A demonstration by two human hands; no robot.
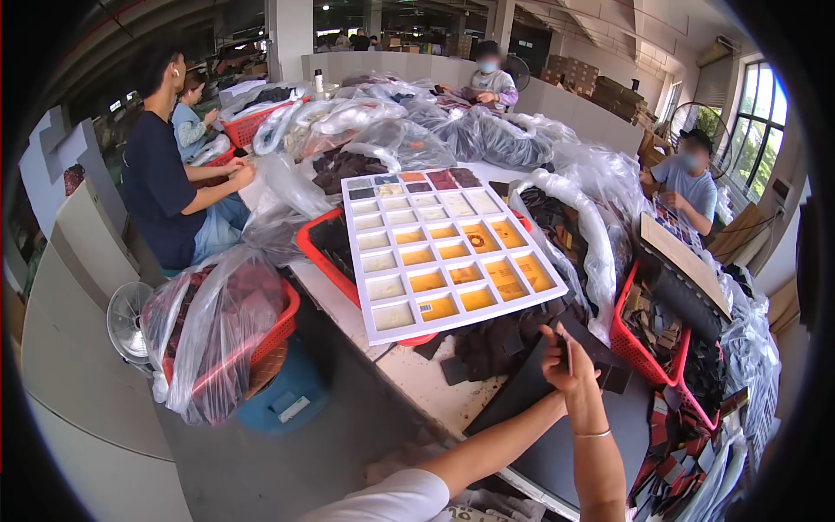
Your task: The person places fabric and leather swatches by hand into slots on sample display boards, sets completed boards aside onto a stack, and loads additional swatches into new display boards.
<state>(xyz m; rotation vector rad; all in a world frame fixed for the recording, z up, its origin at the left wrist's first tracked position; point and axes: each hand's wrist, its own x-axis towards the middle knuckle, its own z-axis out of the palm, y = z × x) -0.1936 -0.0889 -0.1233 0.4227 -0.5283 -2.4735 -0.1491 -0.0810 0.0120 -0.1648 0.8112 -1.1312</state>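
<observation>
My left hand (pixel 553 358) and my right hand (pixel 576 370) are close together above the dark mat (pixel 546 435), overlapping in view. Fingers of both are bent round a small, thin dark piece whose kind is too small to tell. A thin bracelet circles my right wrist. Just beyond the hands lie dark flat pieces (pixel 491 350) in a loose pile. A white compartment tray (pixel 396 331) rests tilted over a red basket (pixel 324 277), with yellow, pale and dark material in its compartments.
Red baskets (pixel 645 352) stand to the right near scattered red and dark pieces (pixel 674 461). Clear plastic bags (pixel 500 139) cover the far table. A bagged basket (pixel 280 335) sits on a blue drum (pixel 283 404) at left. Several people (pixel 178 174) work around the table.
</observation>
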